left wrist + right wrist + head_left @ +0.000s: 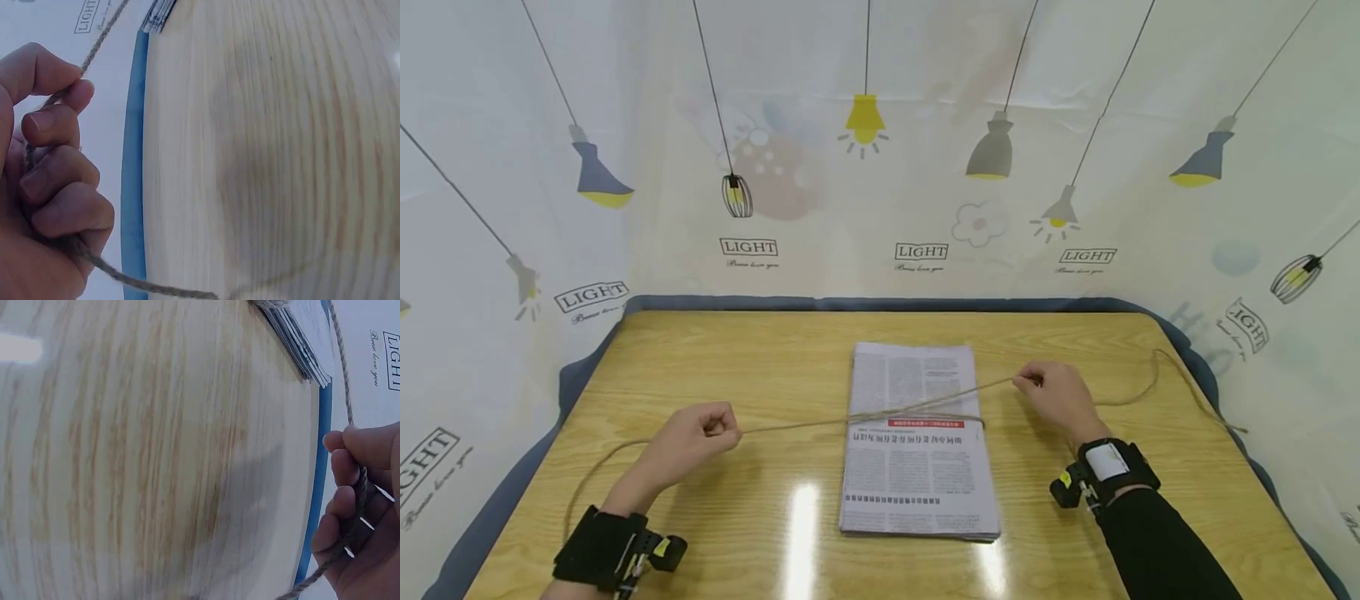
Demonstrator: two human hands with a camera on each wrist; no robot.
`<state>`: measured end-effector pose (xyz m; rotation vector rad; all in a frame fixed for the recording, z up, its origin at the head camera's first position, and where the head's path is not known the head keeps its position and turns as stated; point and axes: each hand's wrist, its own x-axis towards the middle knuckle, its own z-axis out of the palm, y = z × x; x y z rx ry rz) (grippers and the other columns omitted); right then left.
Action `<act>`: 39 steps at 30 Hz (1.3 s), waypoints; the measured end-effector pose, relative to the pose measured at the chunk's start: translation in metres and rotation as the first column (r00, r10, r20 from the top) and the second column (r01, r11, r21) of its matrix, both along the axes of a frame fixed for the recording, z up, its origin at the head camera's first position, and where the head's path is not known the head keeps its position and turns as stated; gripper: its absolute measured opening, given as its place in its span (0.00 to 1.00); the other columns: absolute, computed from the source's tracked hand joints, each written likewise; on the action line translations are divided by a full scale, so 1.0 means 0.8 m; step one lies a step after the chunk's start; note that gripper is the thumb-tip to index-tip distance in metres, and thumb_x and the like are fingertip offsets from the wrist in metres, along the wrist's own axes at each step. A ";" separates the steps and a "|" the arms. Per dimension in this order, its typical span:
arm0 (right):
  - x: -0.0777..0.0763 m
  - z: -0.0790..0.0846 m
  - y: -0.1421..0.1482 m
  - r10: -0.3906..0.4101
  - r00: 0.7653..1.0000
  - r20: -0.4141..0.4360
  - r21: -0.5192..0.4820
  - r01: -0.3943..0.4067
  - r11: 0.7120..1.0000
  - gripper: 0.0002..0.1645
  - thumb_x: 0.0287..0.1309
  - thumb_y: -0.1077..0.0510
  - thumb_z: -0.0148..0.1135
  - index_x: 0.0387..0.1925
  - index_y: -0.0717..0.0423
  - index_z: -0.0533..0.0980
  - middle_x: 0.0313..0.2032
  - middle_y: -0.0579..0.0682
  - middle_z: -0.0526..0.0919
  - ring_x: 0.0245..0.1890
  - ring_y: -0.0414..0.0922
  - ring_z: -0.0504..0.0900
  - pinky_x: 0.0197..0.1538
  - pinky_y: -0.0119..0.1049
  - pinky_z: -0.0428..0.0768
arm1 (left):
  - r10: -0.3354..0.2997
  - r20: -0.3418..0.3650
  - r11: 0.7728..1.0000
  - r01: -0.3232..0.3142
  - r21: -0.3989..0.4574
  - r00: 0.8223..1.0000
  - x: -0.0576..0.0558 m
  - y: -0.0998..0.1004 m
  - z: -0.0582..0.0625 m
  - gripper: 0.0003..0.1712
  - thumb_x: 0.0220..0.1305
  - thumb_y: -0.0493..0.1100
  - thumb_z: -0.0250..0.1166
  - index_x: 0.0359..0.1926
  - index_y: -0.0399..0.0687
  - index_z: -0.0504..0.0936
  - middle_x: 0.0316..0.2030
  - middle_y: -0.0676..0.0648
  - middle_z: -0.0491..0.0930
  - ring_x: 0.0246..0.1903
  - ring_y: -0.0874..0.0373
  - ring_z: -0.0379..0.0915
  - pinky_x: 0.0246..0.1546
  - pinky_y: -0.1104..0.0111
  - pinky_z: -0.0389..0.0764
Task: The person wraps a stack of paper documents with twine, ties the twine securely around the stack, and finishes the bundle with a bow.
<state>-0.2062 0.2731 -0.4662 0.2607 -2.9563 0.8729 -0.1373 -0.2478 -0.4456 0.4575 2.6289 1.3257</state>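
Note:
A stack of newspapers lies flat on the wooden table, with twine running across its upper half. The twine lines overlap over the printed top sheet, and one strand bends round the stack's right edge. Left of the stack, my left hand grips one length, fingers curled round it in the left wrist view. To the right, my right hand pinches the other length between thumb and forefinger. Both lengths look straight between the hands and the stack. In the right wrist view, the twine passes through the fingers and trails below.
One loose tail of twine curves down behind the left wrist. Another tail loops over the right side of the wooden table to its edge. A pale cloth printed with lamps hangs behind. Each wrist wears a strapped camera.

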 end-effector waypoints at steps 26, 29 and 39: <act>-0.056 -0.008 -0.095 0.242 0.965 0.105 0.151 -0.256 0.955 0.27 0.73 0.58 0.38 0.68 0.66 0.58 0.68 0.65 0.61 0.68 0.60 0.57 0.69 0.57 0.54 | -0.320 0.222 0.879 0.376 -0.293 0.921 0.033 0.141 -0.031 0.26 0.44 0.67 0.72 0.15 0.56 0.72 0.14 0.61 0.68 0.15 0.66 0.62 0.18 0.73 0.61; -0.058 -0.010 -0.095 0.233 0.960 0.155 0.153 -0.257 0.954 0.27 0.72 0.58 0.39 0.68 0.66 0.58 0.66 0.66 0.63 0.67 0.61 0.59 0.68 0.58 0.56 | -0.307 0.176 0.863 0.351 -0.364 0.936 0.038 0.150 -0.035 0.27 0.40 0.69 0.72 0.14 0.58 0.70 0.13 0.62 0.68 0.15 0.66 0.61 0.17 0.72 0.61; -0.055 -0.009 -0.073 0.162 0.966 0.200 0.184 -0.199 0.963 0.29 0.64 0.54 0.57 0.62 0.65 0.65 0.61 0.66 0.69 0.61 0.61 0.67 0.62 0.57 0.66 | -0.196 0.044 0.886 0.196 -0.420 0.980 0.025 0.129 -0.040 0.24 0.43 0.65 0.72 0.18 0.58 0.70 0.16 0.60 0.69 0.17 0.66 0.62 0.18 0.69 0.64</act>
